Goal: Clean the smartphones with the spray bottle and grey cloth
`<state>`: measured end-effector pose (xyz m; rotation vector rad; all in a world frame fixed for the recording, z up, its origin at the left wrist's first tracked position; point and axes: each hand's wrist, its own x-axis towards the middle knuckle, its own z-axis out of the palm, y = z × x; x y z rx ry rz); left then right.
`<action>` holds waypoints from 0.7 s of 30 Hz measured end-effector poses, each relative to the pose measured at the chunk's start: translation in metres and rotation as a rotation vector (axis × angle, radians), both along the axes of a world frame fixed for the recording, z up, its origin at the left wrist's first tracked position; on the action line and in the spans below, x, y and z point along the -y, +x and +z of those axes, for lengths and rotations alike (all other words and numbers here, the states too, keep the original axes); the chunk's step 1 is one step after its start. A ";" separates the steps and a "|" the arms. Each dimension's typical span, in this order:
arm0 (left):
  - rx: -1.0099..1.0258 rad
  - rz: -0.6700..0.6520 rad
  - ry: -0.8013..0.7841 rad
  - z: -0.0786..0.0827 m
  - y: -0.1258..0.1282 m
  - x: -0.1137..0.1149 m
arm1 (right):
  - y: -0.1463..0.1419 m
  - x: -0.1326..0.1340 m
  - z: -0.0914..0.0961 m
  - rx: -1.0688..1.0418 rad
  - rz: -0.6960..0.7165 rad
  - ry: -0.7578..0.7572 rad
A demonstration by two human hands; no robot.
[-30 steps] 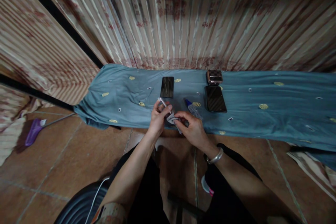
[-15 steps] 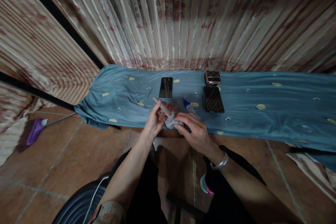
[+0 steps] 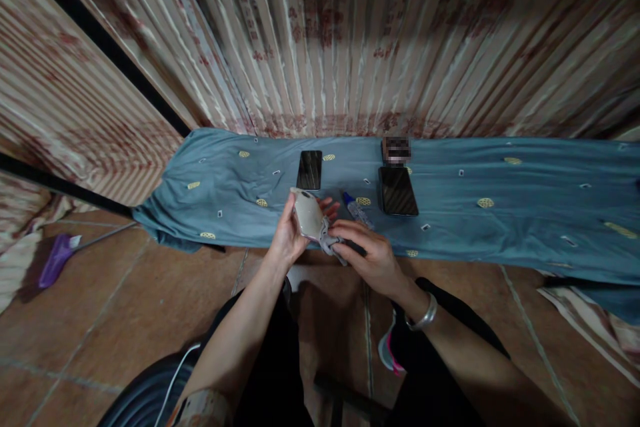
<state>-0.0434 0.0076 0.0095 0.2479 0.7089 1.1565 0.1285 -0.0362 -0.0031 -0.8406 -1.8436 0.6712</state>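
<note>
My left hand [image 3: 287, 233] is closed around a pale smartphone [image 3: 309, 215], thumb along its left edge and fingertips showing past its right side. The phone's back, with a dark camera patch at the top, faces me. In my right hand [image 3: 370, 252] a crumpled grey cloth [image 3: 329, 237] is pinched between thumb and fingers, touching the phone's lower right edge. Beyond my right hand lies a small clear bottle with a blue top [image 3: 358, 209]. A dark-screened phone [image 3: 309, 170] rests on the blue cloth cover just past my left hand.
A larger dark tablet-like device [image 3: 398, 191] and a small box, blurred out [image 3: 397, 151], sit on the patterned blue cover [image 3: 540, 213]. Behind hangs a striped curtain [image 3: 320, 47]. A purple broom head [image 3: 56, 260] is on the tiled floor; a round black stool [image 3: 145, 387] stands lower left.
The phone has turned from edge-on to showing its back. The grey cloth has shifted to its lower right edge, still in my right hand. The view has moved slightly.
</note>
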 end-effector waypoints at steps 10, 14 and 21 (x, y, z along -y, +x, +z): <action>-0.048 -0.124 -0.100 -0.004 0.009 0.006 | -0.010 0.007 -0.004 0.128 0.014 0.094; -0.102 -0.147 -0.115 -0.007 0.018 0.011 | -0.010 0.003 -0.005 0.197 -0.012 0.119; -0.235 -0.048 0.008 -0.014 0.030 0.023 | -0.004 -0.013 -0.010 0.259 -0.101 0.103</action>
